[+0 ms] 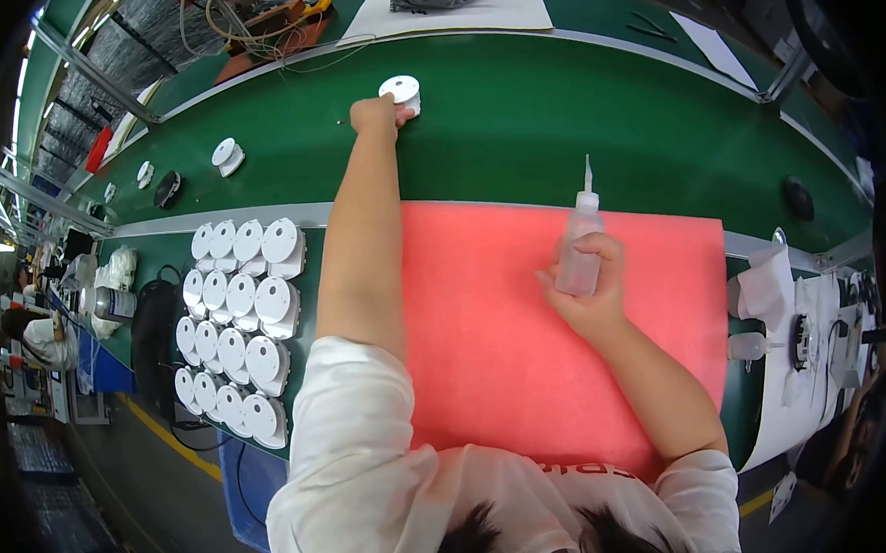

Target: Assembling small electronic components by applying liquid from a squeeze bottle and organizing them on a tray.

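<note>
My left arm is stretched far forward over the green belt surface (515,122). At its end, my left hand (374,116) has its fingers round the side of a white round plastic device (400,86), which rests on or just over the green surface. Above the pink mat (508,373), my right hand (604,288) is closed round a translucent squeeze bottle (579,269) with a thin pointed nozzle. The nozzle points up and away from me. Left of the mat stand several rows of similar white round devices (280,242), tilted and close together.
Farther left on the green surface lie another white device (227,156) and a black rounded object (168,190). A dark object (798,198) sits at the far right. A second squeeze bottle (747,347) lies beside the mat's right edge. Metal rails border the green surface.
</note>
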`<state>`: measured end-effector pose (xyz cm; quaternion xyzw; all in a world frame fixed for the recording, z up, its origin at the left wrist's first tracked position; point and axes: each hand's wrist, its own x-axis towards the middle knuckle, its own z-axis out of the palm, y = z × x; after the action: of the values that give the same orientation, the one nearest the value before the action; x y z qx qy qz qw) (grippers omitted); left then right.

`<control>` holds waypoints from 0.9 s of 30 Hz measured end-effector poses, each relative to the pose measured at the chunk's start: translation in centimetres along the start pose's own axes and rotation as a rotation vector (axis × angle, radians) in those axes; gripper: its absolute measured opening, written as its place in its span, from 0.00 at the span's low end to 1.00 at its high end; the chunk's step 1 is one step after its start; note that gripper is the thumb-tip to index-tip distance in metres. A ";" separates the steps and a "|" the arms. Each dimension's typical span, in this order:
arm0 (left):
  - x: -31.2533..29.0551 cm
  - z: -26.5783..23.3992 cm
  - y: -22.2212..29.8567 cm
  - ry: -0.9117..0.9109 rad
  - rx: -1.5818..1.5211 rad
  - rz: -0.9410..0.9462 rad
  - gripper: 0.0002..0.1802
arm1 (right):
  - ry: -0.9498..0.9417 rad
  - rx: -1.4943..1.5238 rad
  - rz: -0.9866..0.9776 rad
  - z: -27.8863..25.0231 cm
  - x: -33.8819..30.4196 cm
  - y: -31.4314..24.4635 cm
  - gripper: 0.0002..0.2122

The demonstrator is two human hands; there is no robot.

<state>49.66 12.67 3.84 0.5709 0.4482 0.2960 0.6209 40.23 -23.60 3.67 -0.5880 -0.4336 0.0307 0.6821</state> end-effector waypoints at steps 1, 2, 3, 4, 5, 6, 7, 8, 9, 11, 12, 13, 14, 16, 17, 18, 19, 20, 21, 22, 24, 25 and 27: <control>0.1 -0.3 -0.1 0.005 -0.178 -0.067 0.12 | -0.005 -0.017 -0.003 0.2 0.0 -0.1 0.27; 0.0 -0.7 -0.7 -0.030 -0.274 -0.037 0.13 | -0.009 -0.032 -0.005 0.5 0.1 0.0 0.26; -1.4 -0.4 -0.4 -0.042 -0.275 -0.031 0.13 | 0.001 -0.039 -0.012 0.3 0.0 0.0 0.26; -3.0 -0.1 -0.1 -0.097 -0.356 -0.001 0.15 | 0.040 -0.050 -0.012 0.1 0.0 0.2 0.26; -4.8 -0.5 0.3 -0.140 -0.435 0.029 0.18 | 0.071 -0.051 -0.011 0.1 0.0 0.2 0.25; -6.6 -1.4 0.9 -0.134 -0.431 0.036 0.18 | 0.069 -0.041 -0.015 0.0 0.0 0.0 0.25; -8.6 -1.9 1.6 -0.251 -0.534 0.036 0.21 | 0.092 -0.043 0.019 -0.5 0.0 -0.2 0.25; -10.6 -2.6 2.4 -0.363 -0.632 0.037 0.23 | 0.112 -0.038 0.053 -0.7 0.0 -0.5 0.25; -12.5 -3.2 3.2 -0.361 -0.626 0.038 0.23 | 0.126 -0.036 -0.006 -0.9 0.5 -1.4 0.23; -16.1 -3.7 4.1 -0.469 -0.679 -0.031 0.25 | 0.216 0.028 -0.081 -1.6 0.8 -4.6 0.22; -17.6 -4.2 4.4 -0.474 -0.672 -0.039 0.25 | 0.287 0.093 -0.105 -1.9 1.0 -6.6 0.22; -19.1 -5.0 4.6 -0.552 -0.637 0.003 0.24 | 0.174 -0.127 -0.224 -3.1 1.6 -9.1 0.20; -20.3 -5.6 4.7 -0.636 -0.607 0.046 0.23 | 0.057 -0.354 -0.346 -4.5 1.9 -10.8 0.18; -22.0 -5.7 4.1 -0.760 -0.616 0.097 0.21 | 0.137 -0.473 -0.456 -6.5 2.2 -10.4 0.16; -22.9 -6.0 3.8 -0.865 -0.627 0.164 0.19 | 0.205 -0.574 -0.578 -7.3 2.7 -10.0 0.15; -23.6 -6.0 3.2 -0.880 -0.626 0.154 0.19 | 0.269 -1.023 -0.569 -7.8 3.5 -8.9 0.15; -24.4 -5.9 2.6 -0.878 -0.534 0.250 0.18 | 0.275 -1.038 -0.559 -8.2 3.6 -9.0 0.15; -24.8 -6.0 2.0 -0.864 -0.441 0.353 0.18 | 0.278 -0.901 -0.225 -8.2 4.1 -9.3 0.15; -25.5 -5.8 1.8 -0.879 -0.444 0.344 0.18 | 0.281 -0.758 0.106 -8.3 4.5 -9.8 0.16; -26.2 -5.5 1.6 -0.917 -0.424 0.536 0.20 | 0.343 -0.743 -0.089 -8.0 4.4 -10.6 0.16; -27.5 -5.1 1.0 -0.967 -0.413 0.735 0.27 | 0.348 -0.591 -0.251 -8.3 3.2 -11.3 0.17; -27.6 -5.1 0.9 -0.972 -0.414 0.721 0.27 | 0.347 -0.426 -0.420 -8.3 2.6 -11.6 0.18; -27.5 -5.1 0.7 -1.049 -0.130 1.102 0.31 | 0.255 -0.317 -0.407 -7.0 1.5 -13.1 0.20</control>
<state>33.57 -9.17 10.78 0.7402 -0.2734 0.2788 0.5474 39.43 -32.23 15.80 -0.5875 -0.4526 -0.2492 0.6229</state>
